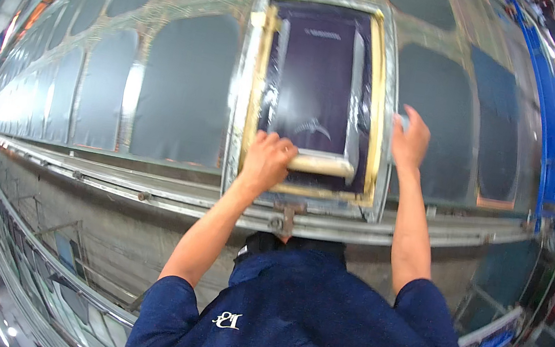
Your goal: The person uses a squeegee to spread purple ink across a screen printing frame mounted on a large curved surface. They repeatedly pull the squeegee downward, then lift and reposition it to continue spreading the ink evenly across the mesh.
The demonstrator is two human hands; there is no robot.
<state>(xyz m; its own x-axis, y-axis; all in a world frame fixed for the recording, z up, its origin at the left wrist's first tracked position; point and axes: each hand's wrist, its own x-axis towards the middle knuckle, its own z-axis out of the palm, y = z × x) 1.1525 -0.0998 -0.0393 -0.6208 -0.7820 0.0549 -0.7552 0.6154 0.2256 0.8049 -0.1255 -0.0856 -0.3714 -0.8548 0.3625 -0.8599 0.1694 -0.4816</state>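
Observation:
A printing screen (330, 0) in a metal frame lies in front of me, with yellowish tape along the inner sides of its dark purple mesh (316, 72). A pale-handled squeegee (321, 165) lies across the near part of the mesh. My left hand (267, 161) is closed around its left end. Just outside the frame's right side is my right hand (409, 144), fingers curled and thumb side toward the rail. A small pale blue patch (404, 123) shows between its fingers; what it is I cannot make out.
Dark grey fabric panels (186, 90) lie in rows on the long table under and around the screen. A metal rail (127, 184) with a clamp (283, 218) runs along the near edge. Blue machinery (546, 105) stands at the right.

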